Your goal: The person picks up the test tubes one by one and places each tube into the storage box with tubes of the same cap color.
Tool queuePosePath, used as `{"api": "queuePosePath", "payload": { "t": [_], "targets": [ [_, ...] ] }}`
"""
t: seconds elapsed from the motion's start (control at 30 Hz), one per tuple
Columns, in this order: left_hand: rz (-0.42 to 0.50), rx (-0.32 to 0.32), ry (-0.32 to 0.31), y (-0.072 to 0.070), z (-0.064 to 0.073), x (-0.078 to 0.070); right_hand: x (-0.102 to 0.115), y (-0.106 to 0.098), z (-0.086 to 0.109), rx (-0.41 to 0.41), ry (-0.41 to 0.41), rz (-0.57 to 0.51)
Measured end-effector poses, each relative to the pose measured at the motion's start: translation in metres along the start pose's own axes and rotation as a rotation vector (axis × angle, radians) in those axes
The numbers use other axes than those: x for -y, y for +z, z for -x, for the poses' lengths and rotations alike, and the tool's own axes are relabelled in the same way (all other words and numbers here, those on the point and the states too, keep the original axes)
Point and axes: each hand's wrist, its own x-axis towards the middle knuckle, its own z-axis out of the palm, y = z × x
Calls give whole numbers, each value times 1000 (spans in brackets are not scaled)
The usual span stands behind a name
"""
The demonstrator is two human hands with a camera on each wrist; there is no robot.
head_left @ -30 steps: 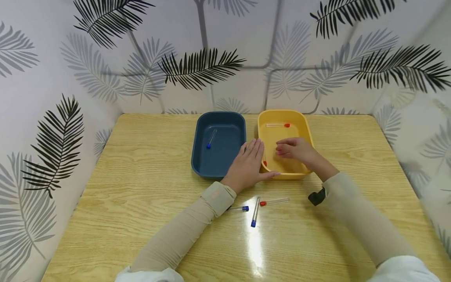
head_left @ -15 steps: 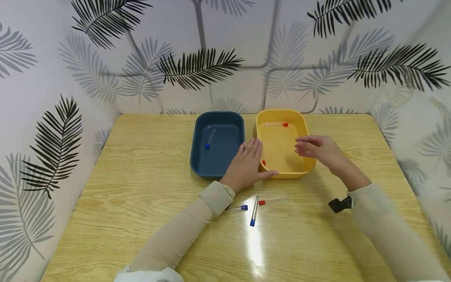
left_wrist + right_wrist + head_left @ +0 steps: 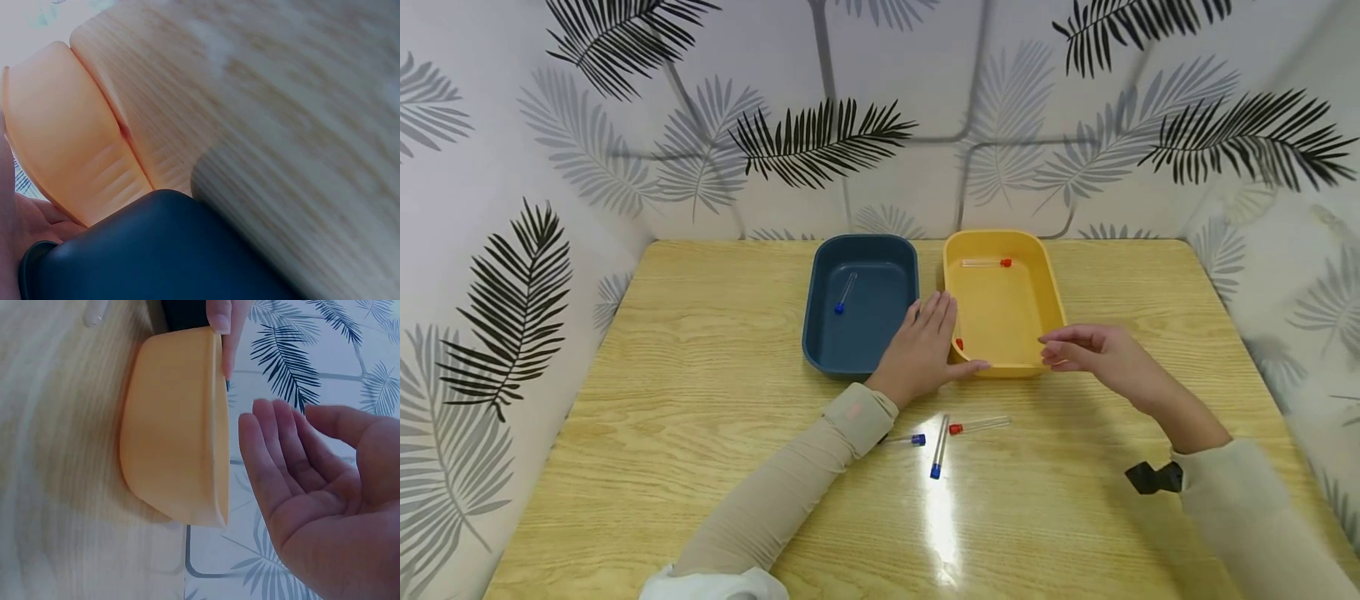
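My left hand (image 3: 917, 350) rests with straight fingers along the near left edge of the yellow tray (image 3: 1003, 312), its thumb on the near rim, beside the dark blue tray (image 3: 861, 325). At the yellow tray's near right corner hovers my right hand (image 3: 1105, 358), fingers loosely bent; the right wrist view shows nothing in it. Inside the yellow tray lie a red-capped tube (image 3: 988, 262) at the back and another red cap (image 3: 959, 343) beside my left hand, its tube mostly hidden. A blue-capped tube (image 3: 846, 293) lies in the blue tray.
On the wooden table (image 3: 700, 333), in front of the trays, lie a red-capped tube (image 3: 981, 425), a blue-capped tube (image 3: 939, 447) and another blue-capped tube (image 3: 910, 440) partly hidden by my left sleeve. A leaf-patterned wall (image 3: 865, 83) rises behind the table.
My right hand has moved from over the yellow tray's middle, to the right and then nearer to me, to its near right corner. The left hand has stayed on the tray edge.
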Motion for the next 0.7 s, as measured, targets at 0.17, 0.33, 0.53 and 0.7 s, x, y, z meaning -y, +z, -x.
{"api": "queuePosePath", "payload": {
  "t": [0.17, 0.33, 0.53, 0.7],
  "targets": [
    [-3, 7, -6, 0, -1, 0, -10, 14, 7, 109, -6, 49],
    [8, 27, -18, 0, -1, -1, -19, 29, 7, 172, -44, 185],
    [9, 27, -20, 0, -1, -1, -27, 50, 3, 245, -173, 254],
    [8, 21, -18, 0, -1, -1, -31, 65, -2, 269, -224, 281]
  ]
}}
